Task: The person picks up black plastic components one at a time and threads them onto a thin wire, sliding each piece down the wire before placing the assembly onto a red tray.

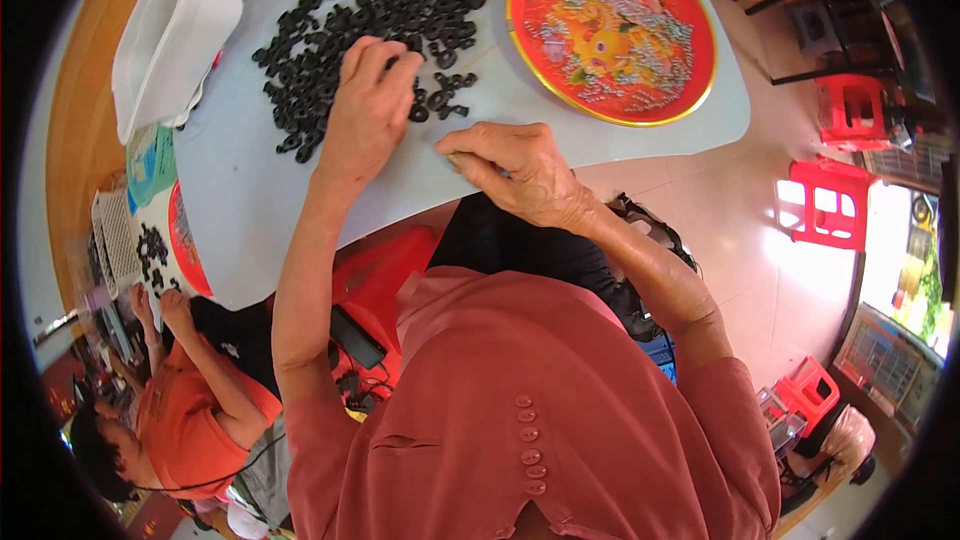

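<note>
A heap of small black ring-shaped parts (385,15) is spread over the pale table, with a few stragglers near its right edge. My left hand (370,110) is at the front of the heap, its fingers curled down among the parts; the fingertips are hidden, so what they hold cannot be made out. To the right, my right hand (515,168) is just above the table's near edge. Its thumb and fingers are pinched together, and anything between them is too small to name. Beyond it lies a round red tray (520,15) with a gold rim, a flower print and many tiny silvery pieces scattered inside.
A white plastic bin (165,35) stands at the table's left edge. The grey-blue tabletop (235,205) ends close to my body. At lower left a person in orange (205,410) handles similar black parts. Red stools (825,202) stand on the tiled floor at right.
</note>
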### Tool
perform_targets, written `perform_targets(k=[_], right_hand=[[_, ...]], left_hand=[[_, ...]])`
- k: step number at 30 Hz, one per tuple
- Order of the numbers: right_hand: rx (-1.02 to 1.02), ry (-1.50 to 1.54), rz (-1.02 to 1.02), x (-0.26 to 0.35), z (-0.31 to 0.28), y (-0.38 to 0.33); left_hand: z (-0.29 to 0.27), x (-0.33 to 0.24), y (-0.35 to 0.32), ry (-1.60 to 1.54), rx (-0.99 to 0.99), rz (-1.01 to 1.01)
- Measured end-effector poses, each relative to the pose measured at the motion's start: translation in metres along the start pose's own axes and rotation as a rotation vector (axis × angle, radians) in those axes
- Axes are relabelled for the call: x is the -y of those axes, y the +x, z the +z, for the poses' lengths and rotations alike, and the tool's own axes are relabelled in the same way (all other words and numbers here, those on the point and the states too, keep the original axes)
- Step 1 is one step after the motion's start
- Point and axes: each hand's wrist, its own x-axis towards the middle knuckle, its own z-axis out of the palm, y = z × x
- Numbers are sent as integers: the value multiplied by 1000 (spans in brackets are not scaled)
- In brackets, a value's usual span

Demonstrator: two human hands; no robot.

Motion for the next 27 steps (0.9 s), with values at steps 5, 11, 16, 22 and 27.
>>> perform_targets(k=[5, 11, 16, 22, 27], right_hand=[[0, 10, -20, 0, 0, 1], [-9, 47, -53, 0, -3, -5], [-73, -78, -70, 21, -40, -10], [38, -658, 85, -2, -123, 24], [224, -909, -18, -22, -135, 35]], left_hand=[[3, -5, 22, -7, -54, 38], [7, -1, 22, 105, -47, 56], [-4, -41, 4, -125, -168, 4], [13, -83, -34, -412, -246, -136], [35, -95, -41, -510, -273, -214]])
